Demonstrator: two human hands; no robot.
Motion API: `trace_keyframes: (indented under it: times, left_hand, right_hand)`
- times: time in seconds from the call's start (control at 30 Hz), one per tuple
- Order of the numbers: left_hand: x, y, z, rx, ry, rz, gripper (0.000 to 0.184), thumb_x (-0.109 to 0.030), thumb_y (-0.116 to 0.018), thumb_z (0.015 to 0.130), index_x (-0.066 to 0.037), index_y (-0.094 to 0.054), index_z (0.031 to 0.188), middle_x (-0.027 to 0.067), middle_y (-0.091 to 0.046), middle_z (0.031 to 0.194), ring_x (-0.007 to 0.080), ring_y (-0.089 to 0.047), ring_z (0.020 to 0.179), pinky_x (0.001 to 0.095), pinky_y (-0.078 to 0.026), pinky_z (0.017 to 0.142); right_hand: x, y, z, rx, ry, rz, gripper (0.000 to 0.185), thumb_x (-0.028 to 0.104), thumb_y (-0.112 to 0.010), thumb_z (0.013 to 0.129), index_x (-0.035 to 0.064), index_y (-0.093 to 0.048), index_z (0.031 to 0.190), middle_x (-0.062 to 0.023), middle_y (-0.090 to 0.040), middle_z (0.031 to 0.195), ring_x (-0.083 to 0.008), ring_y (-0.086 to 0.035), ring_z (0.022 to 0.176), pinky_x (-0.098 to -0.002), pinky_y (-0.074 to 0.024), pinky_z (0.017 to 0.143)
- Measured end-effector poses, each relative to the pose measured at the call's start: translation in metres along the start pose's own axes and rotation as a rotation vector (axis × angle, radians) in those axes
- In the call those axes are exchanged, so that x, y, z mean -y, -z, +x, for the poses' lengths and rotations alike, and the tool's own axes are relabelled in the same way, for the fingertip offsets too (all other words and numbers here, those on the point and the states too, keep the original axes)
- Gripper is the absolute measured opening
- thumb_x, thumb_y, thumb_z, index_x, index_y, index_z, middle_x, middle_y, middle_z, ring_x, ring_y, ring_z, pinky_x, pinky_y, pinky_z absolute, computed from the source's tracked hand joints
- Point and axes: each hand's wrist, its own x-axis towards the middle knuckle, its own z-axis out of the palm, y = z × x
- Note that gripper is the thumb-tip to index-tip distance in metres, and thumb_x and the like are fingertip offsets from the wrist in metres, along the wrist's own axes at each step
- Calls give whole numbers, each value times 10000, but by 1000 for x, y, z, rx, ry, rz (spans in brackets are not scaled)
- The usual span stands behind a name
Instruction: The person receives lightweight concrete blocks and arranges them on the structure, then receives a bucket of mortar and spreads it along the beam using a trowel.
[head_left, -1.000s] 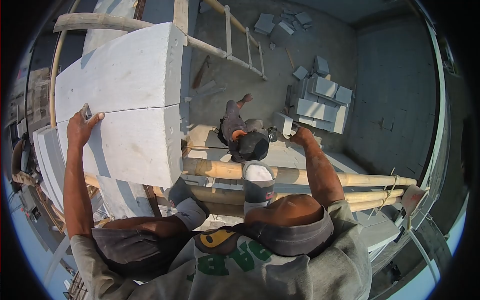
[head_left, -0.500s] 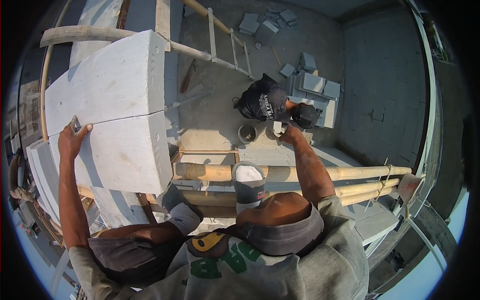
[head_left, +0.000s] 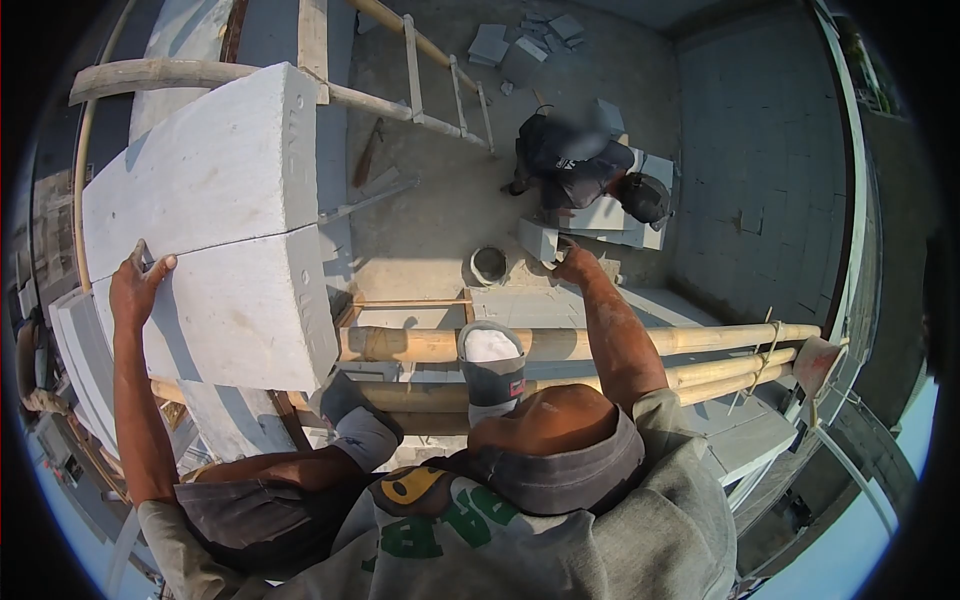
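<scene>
My left hand lies on the near one of two large pale blocks, its fingers spread by the seam between them. The near block and the far block sit side by side at the left. My right hand reaches forward over the bamboo poles, its fingers curled. Something small and pale shows at the fingertips; I cannot make out what it is. A grey-white block appears just beyond that hand; whether they touch is unclear.
Below, a co-worker bends over stacked blocks. A bucket stands on the floor. Bamboo poles run across under my boots. A bamboo ladder leans at the upper left of the room.
The co-worker has moved right and away from my right hand, bending over the blocks. A grey-white block now shows by my right hand. My left hand stays on the near block.
</scene>
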Motion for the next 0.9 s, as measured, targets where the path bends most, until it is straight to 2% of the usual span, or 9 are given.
trace_keyframes:
  times: [0.17,0.23,0.33,0.53,0.57,0.63,0.77,0.83,0.9]
  left_hand:
    - [-2,0,-1,-23,-8,-1,888,-641,-652,695,53,-537,1236,294,-640,961,361,-661,889,402,-514,779]
    - [-9,7,-3,15,23,-5,884,-640,-651,698,49,-536,1240,291,-641,966,360,-659,900,405,-512,785]
    - [-3,3,-2,27,37,-23,868,-632,-645,713,46,-534,1243,285,-643,967,358,-658,908,409,-511,788]
    - [-6,1,-7,10,24,52,835,-632,-610,751,24,-526,1262,281,-643,976,371,-652,915,418,-511,785]
    - [-6,0,-8,7,23,50,835,-632,-610,751,24,-526,1262,281,-643,976,371,-652,915,418,-511,785]
    - [-8,-3,-12,-4,37,45,815,-619,-586,784,12,-499,1291,270,-651,956,382,-653,896,422,-516,773]
    - [-10,-9,-19,76,131,-29,805,-587,-577,815,2,-434,1344,272,-612,1095,384,-602,1040,417,-481,875]
    - [-7,-23,-20,-137,-27,-155,777,-538,-583,836,-32,-375,1389,252,-498,1293,363,-489,1210,411,-396,1006]
    - [-23,-18,-19,-174,-92,-128,762,-517,-590,840,-49,-363,1398,230,-433,1357,347,-424,1266,413,-349,1047]
  right_hand:
    - [15,13,-13,34,-28,-72,470,252,-695,636,4,-652,1033,-212,-644,1060,-326,-624,1010,-382,-496,882]
    - [18,13,-16,10,-1,-155,448,204,-603,716,20,-601,1125,-210,-631,1094,-326,-612,1038,-391,-486,903]
    - [19,15,-15,15,95,-210,451,169,-510,766,35,-548,1195,-202,-625,1111,-317,-602,1063,-398,-479,916]
    - [22,16,-12,-81,116,-212,438,192,-484,783,40,-561,1187,-193,-623,1121,-305,-591,1086,-390,-465,931]
    - [23,18,-13,-84,114,-212,438,192,-484,783,40,-561,1187,-193,-623,1121,-305,-591,1086,-390,-465,931]
    - [20,17,-9,-101,75,-166,564,322,-672,707,72,-565,1200,-185,-625,1120,-306,-595,1063,-385,-474,928]
    - [15,30,-23,-49,44,-151,435,228,-583,747,37,-594,1137,-208,-618,1124,-312,-595,1074,-386,-468,923]
    - [-2,32,-20,-66,-44,-6,563,332,-734,628,16,-620,1080,-215,-643,1053,-325,-619,1008,-383,-497,869]
    - [-22,36,-24,-167,-20,-13,535,328,-730,631,5,-626,1044,-207,-658,1011,-328,-636,962,-385,-502,843]
